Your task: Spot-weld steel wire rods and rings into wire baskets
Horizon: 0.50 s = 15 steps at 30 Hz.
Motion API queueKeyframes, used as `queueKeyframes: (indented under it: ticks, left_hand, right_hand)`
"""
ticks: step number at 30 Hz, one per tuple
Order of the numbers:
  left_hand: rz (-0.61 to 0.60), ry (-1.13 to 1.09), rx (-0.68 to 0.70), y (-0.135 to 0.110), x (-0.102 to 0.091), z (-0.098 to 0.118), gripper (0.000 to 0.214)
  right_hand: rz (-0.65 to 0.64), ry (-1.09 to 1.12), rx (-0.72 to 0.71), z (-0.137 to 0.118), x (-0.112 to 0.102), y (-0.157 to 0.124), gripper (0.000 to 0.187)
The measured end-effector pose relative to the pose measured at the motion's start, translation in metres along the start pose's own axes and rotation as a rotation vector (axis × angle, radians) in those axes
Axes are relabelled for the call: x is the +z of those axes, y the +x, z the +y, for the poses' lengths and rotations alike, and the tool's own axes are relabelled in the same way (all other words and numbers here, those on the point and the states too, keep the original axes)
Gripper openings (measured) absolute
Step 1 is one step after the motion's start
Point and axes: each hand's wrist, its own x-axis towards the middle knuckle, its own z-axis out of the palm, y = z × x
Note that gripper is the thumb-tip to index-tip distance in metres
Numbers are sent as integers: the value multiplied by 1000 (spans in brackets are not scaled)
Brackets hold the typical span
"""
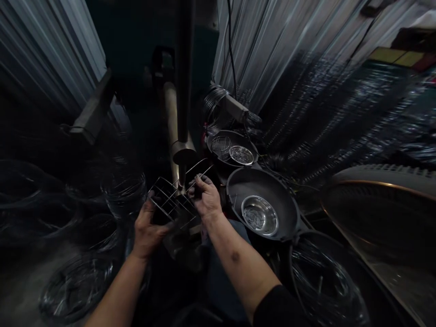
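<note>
A small wire grid frame (170, 200) sits under the vertical electrode of a spot-welding machine (183, 154). My left hand (148, 227) grips the frame's near left edge, fingers curled around the wires. My right hand (204, 195) is closed in a pinch on a thin wire rod (200, 170) that lies across the frame's right side, pointing up and to the right.
Two dark round pans stand to the right, each holding a shiny steel bowl (259, 214) (241, 155) of small metal pieces. Coils of wire (78, 286) lie on the floor at left and lower right. Corrugated metal sheets (279, 41) form the back walls.
</note>
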Motion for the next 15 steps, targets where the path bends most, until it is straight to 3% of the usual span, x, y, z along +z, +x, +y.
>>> queueKeyframes:
  ticks: [4,11,15]
  left_hand:
    - [9,-37,49,-4,2,-9,92]
    - [3,-56,-26,-5,4,-12,95]
    - [25,-28,12,-3,2,-9,89]
  right_hand:
    - [33,22,-23,0,-1,1,18]
    - [-17,-31,-40,7,0,-1,19]
    - [-27,-40,-47,7,2,1,18]
